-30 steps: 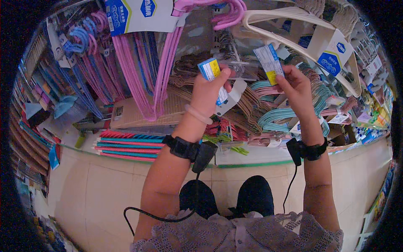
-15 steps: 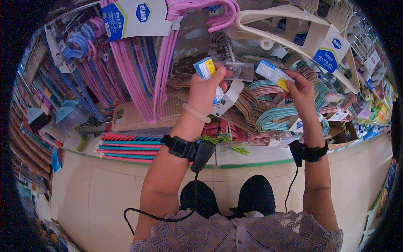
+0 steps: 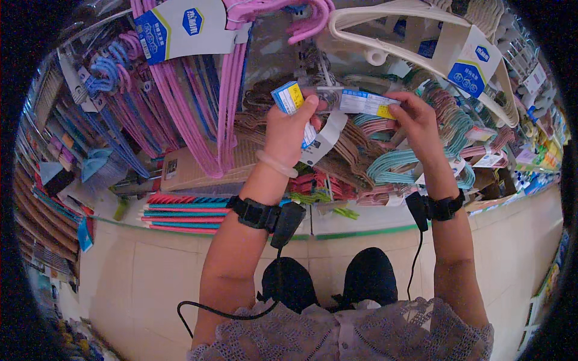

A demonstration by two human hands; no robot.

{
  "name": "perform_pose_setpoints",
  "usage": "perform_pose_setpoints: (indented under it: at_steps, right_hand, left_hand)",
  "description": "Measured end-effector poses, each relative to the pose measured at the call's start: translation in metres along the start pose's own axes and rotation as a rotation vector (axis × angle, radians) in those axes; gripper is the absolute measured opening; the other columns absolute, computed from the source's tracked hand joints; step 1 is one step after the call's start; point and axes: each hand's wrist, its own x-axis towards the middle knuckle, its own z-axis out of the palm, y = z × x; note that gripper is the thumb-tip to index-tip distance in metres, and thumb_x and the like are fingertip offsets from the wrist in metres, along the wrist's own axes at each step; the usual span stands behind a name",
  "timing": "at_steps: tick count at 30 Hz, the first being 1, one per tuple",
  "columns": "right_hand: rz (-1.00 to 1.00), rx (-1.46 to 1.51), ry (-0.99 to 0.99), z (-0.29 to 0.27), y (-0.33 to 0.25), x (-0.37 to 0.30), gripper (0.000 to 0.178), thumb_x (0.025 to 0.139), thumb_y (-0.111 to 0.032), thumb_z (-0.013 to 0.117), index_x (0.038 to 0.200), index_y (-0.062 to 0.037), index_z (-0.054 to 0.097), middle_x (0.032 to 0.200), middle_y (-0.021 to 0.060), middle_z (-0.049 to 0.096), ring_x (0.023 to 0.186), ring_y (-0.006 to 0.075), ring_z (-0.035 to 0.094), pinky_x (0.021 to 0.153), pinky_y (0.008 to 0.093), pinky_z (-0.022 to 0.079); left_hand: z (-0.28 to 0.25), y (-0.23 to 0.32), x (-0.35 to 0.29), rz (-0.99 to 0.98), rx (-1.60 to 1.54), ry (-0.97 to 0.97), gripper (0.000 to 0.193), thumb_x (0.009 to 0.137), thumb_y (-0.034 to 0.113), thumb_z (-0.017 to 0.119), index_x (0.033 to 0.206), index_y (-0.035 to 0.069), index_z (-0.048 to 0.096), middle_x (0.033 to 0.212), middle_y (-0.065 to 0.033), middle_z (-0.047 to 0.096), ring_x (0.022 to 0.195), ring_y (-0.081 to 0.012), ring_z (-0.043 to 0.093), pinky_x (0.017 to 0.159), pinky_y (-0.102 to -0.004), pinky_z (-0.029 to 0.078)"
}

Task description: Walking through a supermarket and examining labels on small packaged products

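My left hand [image 3: 284, 133] is closed on a price label [image 3: 288, 98] in blue, white and yellow. Its lower part shows beneath the fingers, and whether it is one card or several I cannot tell. Between thumb and fingers, my right hand [image 3: 416, 123] pinches the yellow end of another price label [image 3: 363, 103]. This label lies nearly level, its far end at a clear plastic tag holder [image 3: 328, 91] beside my left fingertips. Whether the label is inside the holder or in front of it is unclear. Brown hangers [image 3: 343, 153] with a white card sleeve [image 3: 325, 139] lie just below.
Pink hangers [image 3: 226, 114] hang at the left, cream hangers [image 3: 391, 18] at the upper right. Teal hangers [image 3: 391, 167] are stacked behind my right wrist. Red and blue rods [image 3: 183, 212] lie along the shelf's front edge. A black cable [image 3: 226, 311] trails from my left wrist strap.
My right hand has moved left, bringing its label from apart to the clear holder by my left hand. That label has turned from slanted to nearly level. My left hand keeps its grip.
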Motion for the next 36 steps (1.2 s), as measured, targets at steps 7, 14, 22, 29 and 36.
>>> perform_pose_setpoints:
  at_steps: [7, 14, 22, 29, 36]
  right_hand:
    - [0.027, 0.008, -0.066, 0.013, -0.001, 0.016, 0.022, 0.083, -0.004, 0.051, 0.104, -0.0033, 0.057, 0.081, 0.0041, 0.057, 0.062, 0.0083, 0.053, 0.053, 0.0206, 0.048]
    - [0.015, 0.041, -0.039, 0.029, -0.004, 0.022, 0.024, 0.081, -0.003, 0.054, 0.105, -0.0037, 0.055, 0.086, 0.0061, 0.058, 0.068, 0.0098, 0.055, 0.055, 0.0216, 0.051]
    - [0.038, 0.087, -0.047, 0.026, -0.015, 0.012, 0.024, 0.08, -0.002, 0.055, 0.104, -0.0019, 0.054, 0.086, 0.0062, 0.058, 0.073, 0.0103, 0.056, 0.056, 0.0216, 0.051]
    - [-0.009, 0.111, -0.031, 0.032, -0.002, 0.019, 0.021, 0.08, -0.002, 0.055, 0.101, -0.0009, 0.052, 0.081, 0.0066, 0.059, 0.064, 0.0105, 0.057, 0.055, 0.0226, 0.05]
    - [0.038, 0.12, -0.032, 0.032, 0.0, 0.022, 0.022, 0.08, -0.005, 0.056, 0.101, -0.0011, 0.051, 0.081, 0.0082, 0.061, 0.062, 0.0108, 0.057, 0.053, 0.0229, 0.049]
  left_hand:
    - [0.0, -0.001, 0.002, 0.028, 0.039, -0.005, 0.016, 0.08, 0.014, 0.06, 0.092, 0.004, 0.057, 0.075, -0.0048, 0.06, 0.053, -0.0104, 0.052, 0.047, -0.023, 0.042]
    - [-0.002, -0.003, 0.004, 0.051, 0.065, 0.032, 0.016, 0.08, 0.012, 0.061, 0.092, 0.003, 0.058, 0.072, -0.0025, 0.057, 0.051, -0.0093, 0.052, 0.045, -0.0219, 0.041]
    - [-0.002, 0.0, 0.0, 0.038, 0.124, 0.008, 0.019, 0.081, 0.015, 0.06, 0.097, 0.004, 0.058, 0.072, -0.0014, 0.057, 0.055, -0.0096, 0.052, 0.048, -0.023, 0.043]
    - [0.006, 0.006, -0.003, 0.118, 0.122, 0.031, 0.033, 0.08, 0.012, 0.061, 0.111, 0.005, 0.052, 0.075, -0.0017, 0.058, 0.055, -0.0084, 0.051, 0.048, -0.0217, 0.043]
    - [0.004, 0.003, -0.002, 0.118, 0.16, 0.009, 0.032, 0.081, 0.011, 0.06, 0.111, 0.005, 0.052, 0.077, -0.0022, 0.059, 0.054, -0.0081, 0.05, 0.048, -0.0206, 0.042]
